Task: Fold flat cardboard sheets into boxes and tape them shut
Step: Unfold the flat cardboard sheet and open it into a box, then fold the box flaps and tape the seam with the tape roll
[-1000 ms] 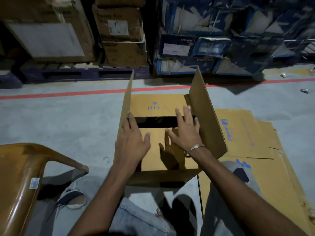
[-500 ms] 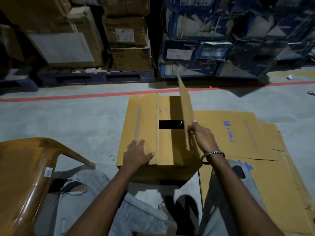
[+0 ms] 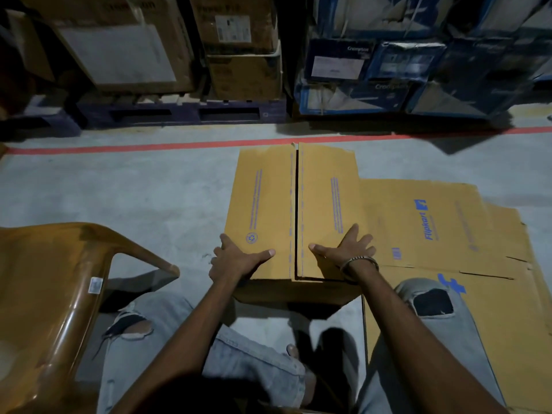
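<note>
Looking down from the head camera, a brown cardboard box (image 3: 294, 210) stands on the grey floor (image 3: 134, 192) just beyond the person's knees, its two top flaps folded down flat so that they meet along a narrow dark seam running from near to far.

The left hand (image 3: 239, 258) lies on the near left corner of the box: the thumb is stretched out flat across the left flap, pointing right toward the seam, while the fingers wrap down over the left edge. The forearm reaches in from the lower middle of the view.

The right hand (image 3: 348, 249) rests flat on the near part of the right flap, fingers spread and pointing far and to the right, thumb aimed left at the seam. A metal bracelet (image 3: 360, 261) circles that wrist.

Right of the box, touching its side, flat cardboard sheets (image 3: 448, 228) with blue print lie stacked on the floor. A brown plastic chair (image 3: 59, 294) stands near on the left. Farther off, past a red floor line (image 3: 149, 148), stacked cartons (image 3: 239, 46) sit on pallets.
</note>
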The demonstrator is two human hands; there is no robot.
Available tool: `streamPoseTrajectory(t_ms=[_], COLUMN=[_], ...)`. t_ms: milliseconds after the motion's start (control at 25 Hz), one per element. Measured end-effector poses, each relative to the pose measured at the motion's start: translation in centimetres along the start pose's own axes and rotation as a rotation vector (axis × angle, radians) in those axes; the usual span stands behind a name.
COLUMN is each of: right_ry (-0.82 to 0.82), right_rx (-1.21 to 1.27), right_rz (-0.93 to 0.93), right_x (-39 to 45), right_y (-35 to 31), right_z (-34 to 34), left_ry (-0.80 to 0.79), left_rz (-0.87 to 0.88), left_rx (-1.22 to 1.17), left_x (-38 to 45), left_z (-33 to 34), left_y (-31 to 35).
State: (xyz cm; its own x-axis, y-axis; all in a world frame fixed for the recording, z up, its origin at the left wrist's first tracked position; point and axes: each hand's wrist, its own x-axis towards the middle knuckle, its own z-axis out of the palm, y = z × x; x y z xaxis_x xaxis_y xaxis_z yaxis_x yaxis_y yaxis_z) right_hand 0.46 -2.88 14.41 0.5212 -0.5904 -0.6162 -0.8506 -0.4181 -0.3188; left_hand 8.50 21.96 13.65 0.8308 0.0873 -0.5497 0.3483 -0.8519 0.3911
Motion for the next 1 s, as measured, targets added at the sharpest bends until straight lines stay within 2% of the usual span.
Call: streamPoseTrajectory(t_ms=[200,360,480,560,640,720,800,920,1000], right_ry=[0.044,0.139,0.176,0.157,0.100,0.079,0.190,0.390,0.383], right_rx=[-0.011,-0.173,-0.205,-0.168,-0.106,-0.017,0.104,0.275,0.334], right_rz=[-0.033,0.019,0.034,0.048,0.036,-0.048,-0.178,-0.412,-0.617], right_x=[0.6,0.5,0.2,0.3,0.2,-0.6,-2.7,-7.9,-12.4], right_y=[1.5,1.7,0.9,0.7,0.7,0.2,-1.3,-6.3,-11.4], right_z=[0.2,2.1,3.1,2.8,2.1,1.2,0.9,2.5,5.2], left_ry=[0.029,0.137,0.207,0.202,0.125,0.034,0.005,0.196,0.377], left_rz=[-0.018,-0.005,0.024,0.028,-0.003,-0.028,0.050,0.252,0.323], left_rx=[0.068,0.131,0.186,0.207,0.135,0.043,-0.049,-0.147,-0.184], left_x=[-1.2,-1.7,-2.0,-2.4,-2.9,-3.5,-4.6,-6.9,-8.1], left_z=[1.5,3.2,3.6,3.7,3.0,1.4,-1.0,-5.9,-10.0], left_y=[-0.3,-0.2,-0.1,0.0,0.1,0.3,0.5,-0.3,-3.7])
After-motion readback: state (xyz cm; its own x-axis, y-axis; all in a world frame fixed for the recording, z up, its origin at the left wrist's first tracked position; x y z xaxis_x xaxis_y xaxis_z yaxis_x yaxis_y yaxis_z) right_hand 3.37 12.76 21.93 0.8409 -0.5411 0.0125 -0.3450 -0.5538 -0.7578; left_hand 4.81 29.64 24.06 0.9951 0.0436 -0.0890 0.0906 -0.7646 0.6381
